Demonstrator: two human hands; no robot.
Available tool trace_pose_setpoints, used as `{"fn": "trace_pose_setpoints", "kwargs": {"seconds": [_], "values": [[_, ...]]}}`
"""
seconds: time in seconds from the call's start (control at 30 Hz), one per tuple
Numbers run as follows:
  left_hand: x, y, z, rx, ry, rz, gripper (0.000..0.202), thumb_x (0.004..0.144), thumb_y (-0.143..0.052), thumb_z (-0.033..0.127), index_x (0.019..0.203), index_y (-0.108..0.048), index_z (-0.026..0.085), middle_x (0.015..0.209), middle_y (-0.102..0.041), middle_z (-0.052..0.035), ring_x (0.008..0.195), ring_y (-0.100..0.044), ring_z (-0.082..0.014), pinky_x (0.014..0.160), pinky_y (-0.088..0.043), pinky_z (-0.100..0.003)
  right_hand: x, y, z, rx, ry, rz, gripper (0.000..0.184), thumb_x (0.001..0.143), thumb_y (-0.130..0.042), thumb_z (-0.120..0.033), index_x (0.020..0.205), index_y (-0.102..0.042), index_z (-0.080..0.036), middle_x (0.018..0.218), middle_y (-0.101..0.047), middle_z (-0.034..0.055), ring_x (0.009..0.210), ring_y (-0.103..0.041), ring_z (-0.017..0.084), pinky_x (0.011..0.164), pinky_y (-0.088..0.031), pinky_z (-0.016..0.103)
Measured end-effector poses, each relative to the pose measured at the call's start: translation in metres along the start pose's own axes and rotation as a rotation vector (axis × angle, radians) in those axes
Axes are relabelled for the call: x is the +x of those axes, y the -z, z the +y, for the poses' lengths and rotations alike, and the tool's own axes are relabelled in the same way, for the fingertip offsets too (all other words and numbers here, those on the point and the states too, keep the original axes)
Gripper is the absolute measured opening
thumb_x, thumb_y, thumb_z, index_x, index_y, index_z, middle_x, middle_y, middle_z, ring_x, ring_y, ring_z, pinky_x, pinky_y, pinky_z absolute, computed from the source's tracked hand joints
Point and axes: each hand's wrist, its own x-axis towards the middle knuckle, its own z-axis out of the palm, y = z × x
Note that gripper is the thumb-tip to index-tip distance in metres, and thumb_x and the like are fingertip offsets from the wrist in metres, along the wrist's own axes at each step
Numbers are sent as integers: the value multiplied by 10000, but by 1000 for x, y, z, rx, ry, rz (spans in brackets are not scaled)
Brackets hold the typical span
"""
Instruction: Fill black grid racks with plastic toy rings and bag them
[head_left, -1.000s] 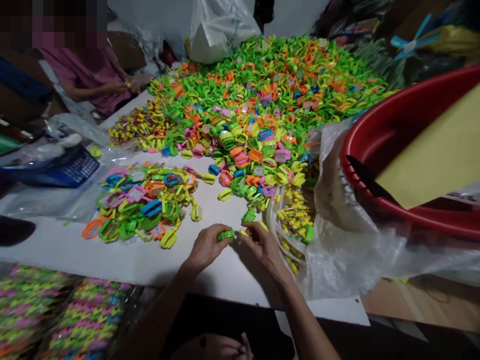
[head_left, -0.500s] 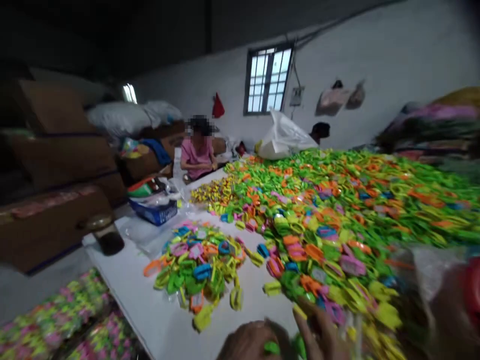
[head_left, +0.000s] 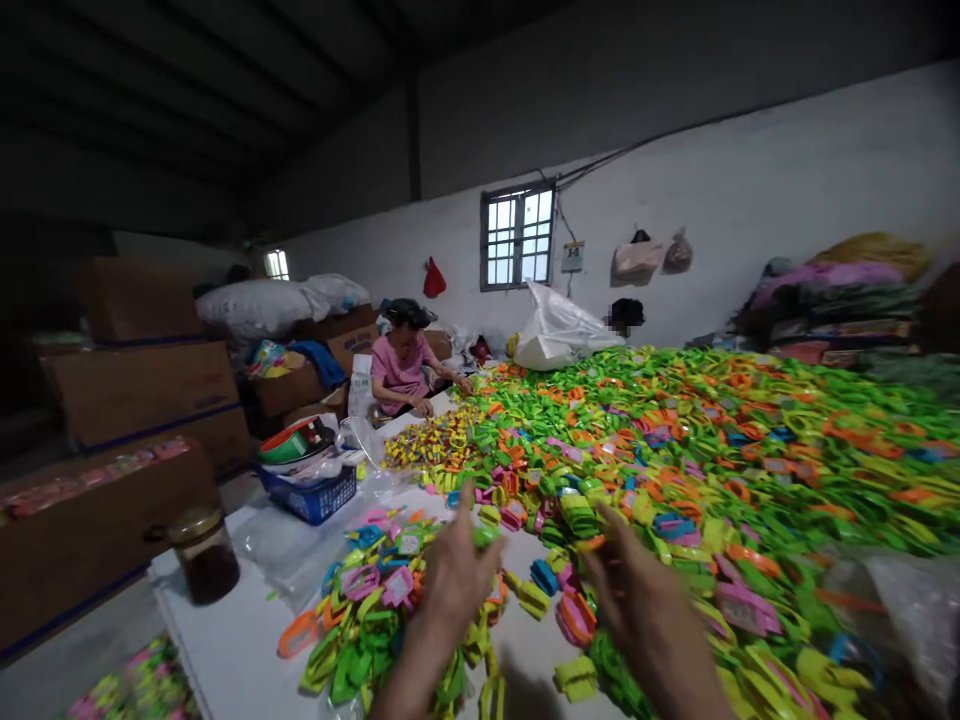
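Worktop (head_left: 225,640) piled w/ neon plastic pieces (head_left: 675,470); left grip (head_left: 457,575), right grip (head_left: 649,610) held over them, too blurred to tell any hold. Jar (head_left: 204,555), blue basket (head_left: 309,495) placed left; cartons (head_left: 142,390) stacked far left, seated person (head_left: 401,370) seen beyond.

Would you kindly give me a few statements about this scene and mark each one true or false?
A glass jar with dark contents stands on the white table: true.

The co-worker in the pink shirt is standing: false, the co-worker is seated.

A blue plastic basket stands to the left of the heaped plastic pieces: true.

The cardboard boxes are stacked on the right of the view: false, they are on the left.

Both hands lie flat on the table: false, the left hand and right hand are raised above the pieces.
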Motion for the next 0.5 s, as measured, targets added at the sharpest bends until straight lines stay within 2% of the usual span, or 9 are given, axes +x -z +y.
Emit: {"fn": "trace_pose_setpoints", "kwargs": {"seconds": [0.07, 0.1, 0.2, 0.27, 0.3, 0.4, 0.47, 0.5], "values": [[-5, -8, 9, -12, -117, -137, 781, 805, -564, 300, 1506, -247, 172, 811, -660, -42, 756, -607, -210, 671, -428, -280, -4, -9, -11, 67, 97, -73, 463, 927, -343, -378, 1323, -520, -218, 770, -719, 64, 648, -674, 230, 565, -501, 316], [-7, -10, 10, -5, -134, -153, 791, 807, -569, 298, 1512, -231, 180, 830, -672, -46, 778, -617, -212, 685, -433, -279, -5, -12, -14, 63, 90, -78, 470, 927, -335, -379, 1332, -511, -217, 785, -725, 65, 659, -681, 232, 572, -506, 321], [-5, -6, 6, 105, 3, -61, 767, 855, -531, 327, 1521, -189, 160, 881, -693, -78, 830, -636, -229, 734, -446, -297, -8, -16, -8, -67, -55, -77, 504, 917, -333, -441, 1300, -538, -185, 704, -717, 72, 563, -668, 259, 483, -471, 330], [-5, -3, 4, 184, 82, -38, 739, 869, -517, 315, 1516, -207, 138, 942, -698, -117, 877, -643, -251, 764, -454, -320, -11, -17, -4, -105, -47, -122, 495, 913, -330, -439, 1265, -567, -184, 663, -709, 70, 556, -668, 270, 484, -470, 336], [-6, -4, 5, 192, 72, -64, 734, 864, -526, 305, 1511, -225, 134, 965, -699, -130, 896, -646, -260, 776, -460, -329, -13, -17, -4, -93, -4, -147, 481, 915, -323, -416, 1261, -572, -193, 670, -711, 69, 580, -677, 267, 512, -483, 337], [-16, -16, 13, 80, -87, -200, 772, 829, -589, 298, 1508, -250, 153, 1029, -701, -136, 953, -644, -278, 831, -475, -359, -24, -18, -2, -46, 46, -131, 474, 913, -319, -392, 1267, -571, -203, 729, -726, 79, 620, -689, 258, 563, -508, 342], [-27, -25, 13, -21, -158, -222, 721, 823, -609, 300, 1477, -333, 172, 1147, -673, -140, 1052, -616, -283, 914, -460, -383, -39, -15, 9, -12, -6, -135, 480, 891, -370, -455, 1228, -594, -198, 743, -733, 89, 595, -686, 263, 522, -509, 338], [-34, -31, 9, -55, -152, -219, 641, 828, -605, 299, 1429, -418, 177, 1188, -657, -138, 1086, -600, -280, 945, -449, -389, -50, -14, 18, 25, -31, -164, 473, 870, -408, -492, 1184, -615, -205, 739, -734, 87, 583, -686, 263, 498, -512, 330]]}}
